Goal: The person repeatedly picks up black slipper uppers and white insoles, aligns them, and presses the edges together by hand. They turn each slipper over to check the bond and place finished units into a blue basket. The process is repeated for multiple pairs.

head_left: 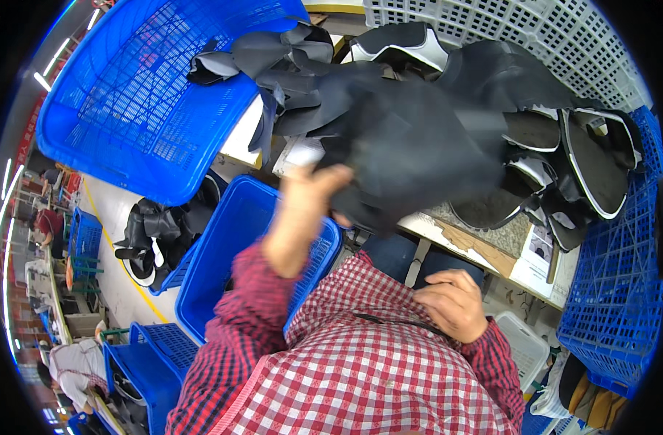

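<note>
Checked apron (375,377) lies nearest in the head view. At its upper right edge is the right hand (455,304), fingers bent and no workpiece visible in them; whether their tips pinch the cloth, I cannot tell. The left hand (302,203), blurred, appears clamped on the left side of the black piece (426,145). That piece is above the desk (466,239), its lower part reaching toward the near edge; blur hides its outline and whether it is one layer or several.

Black uppers (593,163) crowd the desk's right edge, and more parts (291,58) lie heaped toward the far left corner. As I judge it, the main risk is a slip or a snag: one hand grips a broad, limp-looking piece by one side, so the free side could sag and drag neighbouring uppers over the near edge, beside the sheet (538,264).

The left wrist could also knock the bin (226,254), which stands lower, just off the desk's left end. A blue basket (172,174) bounds the far left corner, a pale crate (563,43) the far edge, a blue crate (611,290) the right edge. Room for moving seems best between apron and near edge, and over the bin's mouth.
</note>
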The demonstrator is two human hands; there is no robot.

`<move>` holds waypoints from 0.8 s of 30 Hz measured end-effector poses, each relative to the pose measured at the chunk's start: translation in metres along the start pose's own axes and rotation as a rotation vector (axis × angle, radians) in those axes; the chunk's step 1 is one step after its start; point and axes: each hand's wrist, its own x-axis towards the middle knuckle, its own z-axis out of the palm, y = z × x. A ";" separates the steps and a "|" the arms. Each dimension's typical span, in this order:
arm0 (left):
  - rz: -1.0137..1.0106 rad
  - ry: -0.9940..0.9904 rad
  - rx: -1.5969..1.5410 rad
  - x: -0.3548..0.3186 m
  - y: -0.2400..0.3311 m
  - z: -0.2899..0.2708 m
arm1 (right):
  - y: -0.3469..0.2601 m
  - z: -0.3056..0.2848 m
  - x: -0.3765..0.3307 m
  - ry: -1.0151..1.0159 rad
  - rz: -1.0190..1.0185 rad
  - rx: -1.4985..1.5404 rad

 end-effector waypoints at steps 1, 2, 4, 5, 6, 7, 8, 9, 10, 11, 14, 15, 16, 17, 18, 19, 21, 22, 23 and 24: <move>0.101 0.164 0.029 0.016 0.034 -0.024 | 0.007 -0.005 -0.002 -0.015 0.049 0.012; 0.177 0.236 0.021 0.039 0.066 -0.052 | 0.017 -0.005 -0.005 -0.008 0.106 0.036; 0.285 0.346 -0.149 0.091 0.096 -0.093 | 0.054 0.009 -0.012 0.014 0.180 0.065; 0.377 0.231 -0.298 0.116 0.093 -0.104 | 0.074 0.019 -0.014 0.015 0.197 0.092; 0.437 0.181 -0.473 0.138 0.087 -0.108 | 0.092 0.028 -0.015 0.046 0.191 0.132; 0.424 0.196 -0.320 0.154 0.071 -0.102 | 0.106 0.038 -0.016 0.068 0.136 0.167; 0.390 0.370 -0.202 0.167 0.054 -0.089 | 0.114 0.047 -0.016 0.047 0.106 0.203; 0.388 0.265 0.140 0.172 0.032 -0.071 | 0.119 0.055 -0.015 -0.041 0.096 0.222; 0.356 0.162 0.326 0.177 0.012 -0.051 | 0.120 0.061 -0.013 -0.075 0.092 0.250; 0.377 0.058 0.790 0.177 -0.005 -0.032 | 0.119 0.064 -0.012 -0.163 0.072 0.228; 1.182 0.187 1.600 0.181 0.001 -0.031 | 0.111 0.066 -0.010 -0.238 -0.027 0.241; 1.083 0.295 1.522 0.187 0.012 -0.048 | 0.111 0.065 -0.011 -0.194 0.023 0.226; 0.799 0.466 1.515 0.197 0.021 -0.069 | 0.112 0.064 -0.013 -0.188 0.051 0.209; 0.717 0.255 1.678 0.209 0.030 -0.093 | 0.113 0.065 -0.016 -0.121 0.012 0.218; 0.618 0.193 1.808 0.222 0.036 -0.116 | 0.113 0.066 -0.020 -0.173 0.121 0.222; 0.649 -0.092 1.794 0.233 0.031 -0.133 | 0.110 0.068 -0.025 -0.176 0.204 0.241; 0.704 -0.505 1.620 0.228 0.022 -0.159 | 0.092 0.071 -0.038 -0.206 0.317 0.268; 0.657 -0.485 1.763 0.219 0.023 -0.166 | 0.076 0.070 -0.045 -0.187 0.180 0.263; 0.659 -0.399 1.755 0.204 0.026 -0.167 | 0.060 0.067 -0.051 -0.195 0.105 0.248; 0.565 -0.333 1.802 0.187 0.036 -0.162 | 0.047 0.063 -0.053 -0.214 -0.035 0.239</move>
